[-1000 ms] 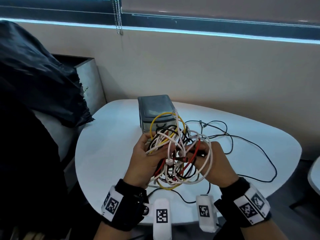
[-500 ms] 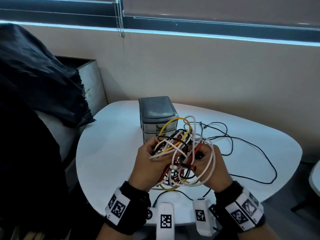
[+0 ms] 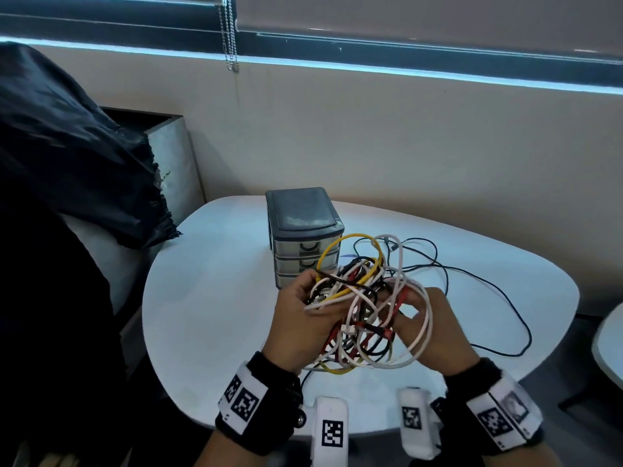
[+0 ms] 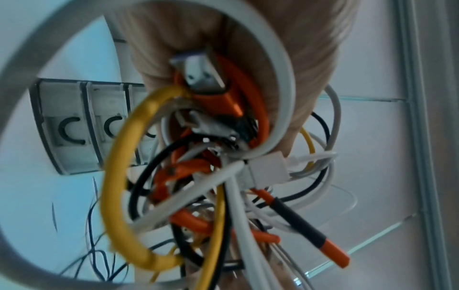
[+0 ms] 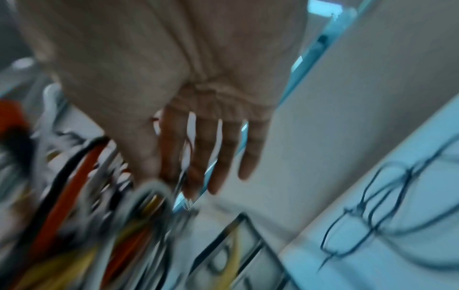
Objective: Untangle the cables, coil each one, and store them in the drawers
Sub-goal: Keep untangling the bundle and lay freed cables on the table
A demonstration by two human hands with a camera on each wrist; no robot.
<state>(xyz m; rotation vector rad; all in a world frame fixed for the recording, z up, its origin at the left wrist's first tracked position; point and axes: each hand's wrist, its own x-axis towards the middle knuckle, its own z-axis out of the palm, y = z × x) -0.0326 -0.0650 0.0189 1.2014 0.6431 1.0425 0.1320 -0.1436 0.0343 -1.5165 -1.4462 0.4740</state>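
Note:
A tangle of white, yellow, red and black cables [image 3: 364,298] hangs above the white table [image 3: 209,298], just in front of the grey three-drawer unit [image 3: 303,230]. My left hand [image 3: 303,308] grips the tangle's left side with curled fingers. In the left wrist view the cables [image 4: 223,176] fill the frame under the palm [image 4: 310,58]. My right hand [image 3: 424,315] pinches a strand on the right side between thumb and forefinger. Its other fingers [image 5: 223,157] are straight. A white loop lies round that hand. Which strand it holds is blurred.
A thin black cable [image 3: 488,281] sprawls over the table's right half, also seen in the right wrist view [image 5: 372,215]. All drawers look closed [image 4: 72,125]. A black cover [image 3: 67,163] and a grey box [image 3: 172,156] stand left. A second table's edge [image 3: 610,338] is at right.
Both hands carried the tangle slightly right and turned it. My right hand slid from behind the bundle to its lower right side, and a white loop now hangs over it.

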